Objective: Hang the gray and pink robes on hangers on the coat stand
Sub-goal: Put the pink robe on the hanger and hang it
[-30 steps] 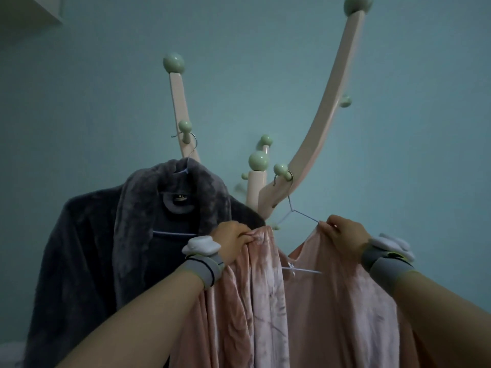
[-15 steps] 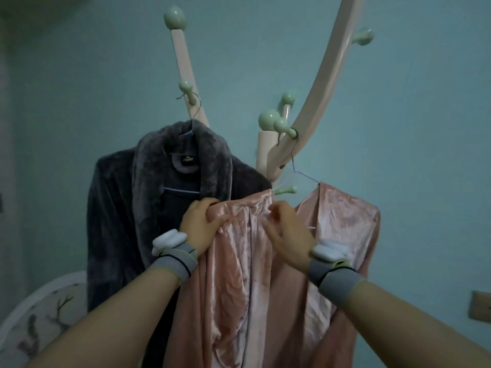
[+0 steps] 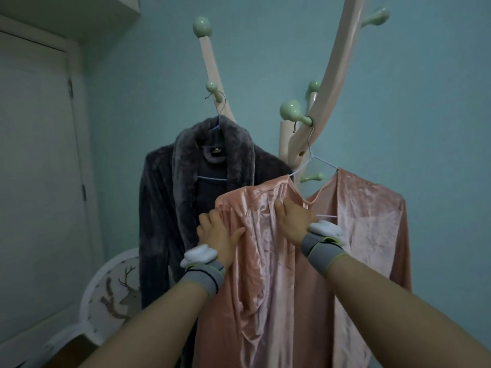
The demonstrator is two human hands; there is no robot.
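The pink robe hangs on a thin wire hanger, whose hook is over a green peg of the pale coat stand. To its left hangs the gray robe on its own hanger, hooked on another peg. My left hand grips the pink robe's left shoulder edge, thumb over the fabric. My right hand grips the pink robe's front panel just below the neckline. Both wrists wear gray bands with white pads.
A white door stands at the left beside the teal wall. A white chair back with a deer drawing sits low left, partly behind the gray robe. More green pegs stick out of the stand's branches.
My right hand left the hanger's right shoulder and came to the pink robe's front by the neckline. My left hand slid down the left shoulder. The view dropped and pulled back.
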